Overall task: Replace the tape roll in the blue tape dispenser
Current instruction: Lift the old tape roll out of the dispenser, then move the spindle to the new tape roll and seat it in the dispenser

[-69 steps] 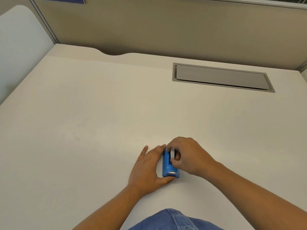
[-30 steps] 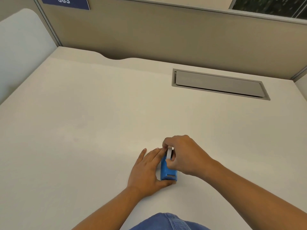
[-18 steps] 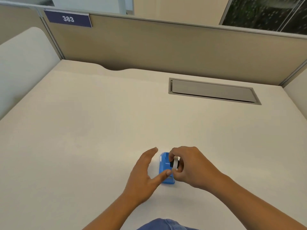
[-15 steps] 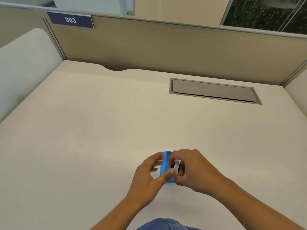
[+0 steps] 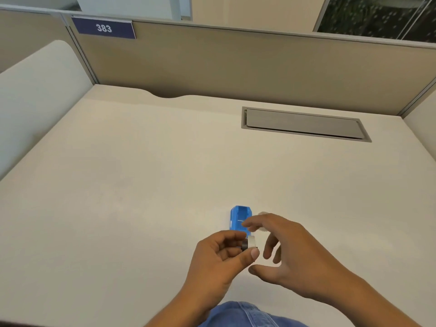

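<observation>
The small blue tape dispenser [image 5: 239, 217] lies on the beige desk [image 5: 141, 173], its top cavity facing up with no roll in it. Just in front of it, lifted off the desk, my left hand [image 5: 219, 258] pinches a small white tape roll [image 5: 250, 242] with a dark core between thumb and fingers. My right hand [image 5: 283, 253] hovers right beside the roll with fingers spread, holding nothing; its fingertips cover the dispenser's near right corner.
A grey cable-tray lid [image 5: 304, 123] is set into the desk at the back right. Tan partition walls [image 5: 236, 64] close the back, with a blue "383" sign [image 5: 103, 28] at the upper left. A white side panel [image 5: 35, 95] stands on the left.
The tape roll has come out of the dispenser and passed from my right hand to my left. My left hand let go of the dispenser; my right hand opened.
</observation>
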The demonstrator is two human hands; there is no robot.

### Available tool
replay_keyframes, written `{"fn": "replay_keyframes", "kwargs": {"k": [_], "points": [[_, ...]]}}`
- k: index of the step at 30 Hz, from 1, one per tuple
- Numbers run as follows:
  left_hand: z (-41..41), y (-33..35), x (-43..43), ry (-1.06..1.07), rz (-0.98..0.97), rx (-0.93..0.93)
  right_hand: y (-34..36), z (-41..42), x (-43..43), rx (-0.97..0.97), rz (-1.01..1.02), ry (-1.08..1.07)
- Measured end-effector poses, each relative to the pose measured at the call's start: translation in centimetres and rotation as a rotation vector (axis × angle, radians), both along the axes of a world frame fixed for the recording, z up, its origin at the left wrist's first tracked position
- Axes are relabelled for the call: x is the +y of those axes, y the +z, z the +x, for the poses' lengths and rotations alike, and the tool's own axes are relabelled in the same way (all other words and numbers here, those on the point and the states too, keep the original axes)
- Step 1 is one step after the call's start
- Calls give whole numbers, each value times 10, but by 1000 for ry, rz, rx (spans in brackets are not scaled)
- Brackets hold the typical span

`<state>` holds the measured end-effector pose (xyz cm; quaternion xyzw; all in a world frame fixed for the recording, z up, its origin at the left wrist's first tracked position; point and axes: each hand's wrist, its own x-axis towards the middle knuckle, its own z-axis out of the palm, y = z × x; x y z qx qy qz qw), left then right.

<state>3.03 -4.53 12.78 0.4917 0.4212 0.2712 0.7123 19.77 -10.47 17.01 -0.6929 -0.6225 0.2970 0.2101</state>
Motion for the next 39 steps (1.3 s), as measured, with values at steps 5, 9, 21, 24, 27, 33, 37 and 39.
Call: {"fn": "replay_keyframes", "kwargs": {"k": [5, 9, 21, 24, 27, 33, 37, 39], "points": [[2, 10, -7, 27, 6, -63, -7, -8, -15, 308, 88, -197], [0, 16, -6, 28, -28, -100, -10, -15, -19, 459, 95, -312], [-4, 23, 4, -12, -27, -73, -12, -14, -17, 565, 97, -392], [-3, 18, 3, -15, -33, -57, -15, -14, -15, 567, 99, -388], [0, 13, 1, 29, -77, -71, -18, -15, -14, 567, 82, -375], [1, 7, 4, 106, -186, -99, -19, -13, -13, 557, 67, -356], [1, 6, 7, 142, -253, -124, -20, -7, -12, 520, 66, -377], [2, 4, 7, 171, -304, -153, -23, -2, -11, 494, 69, -383]]}}
